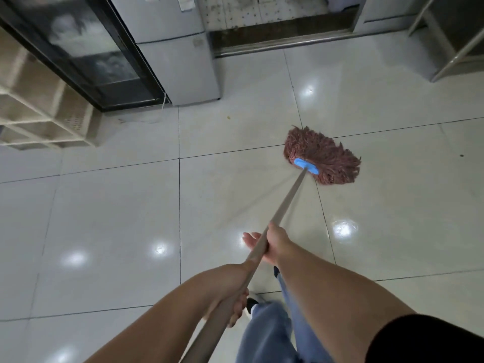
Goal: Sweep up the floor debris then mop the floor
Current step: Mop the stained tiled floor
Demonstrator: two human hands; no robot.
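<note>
Two bare forearms reach out from the bottom of the view, both hands on a grey mop handle [285, 203] that slants up and to the right across a glossy, pale tiled floor [117, 218]. At far left, a stack of beige lattice crates [44, 111] stands against a dark glass-fronted cabinet [86, 51], with a grey appliance [178, 66] just beside it. Lower on the handle, the left hand [237, 305] has its fingers curled round the shaft above blue jeans [264, 334] and a dark-and-white shoe [252, 302]. Higher up, the right hand [272, 243] holds the shaft with thumb over it, while the fingers [251, 238] stretch out fairly straight beneath. Right of centre, the reddish-brown string mop head [323, 154], clamped in a blue bracket [306, 166], lies spread flat on the tiles. A steel-framed shelf unit [445, 48] stands at far right.
</note>
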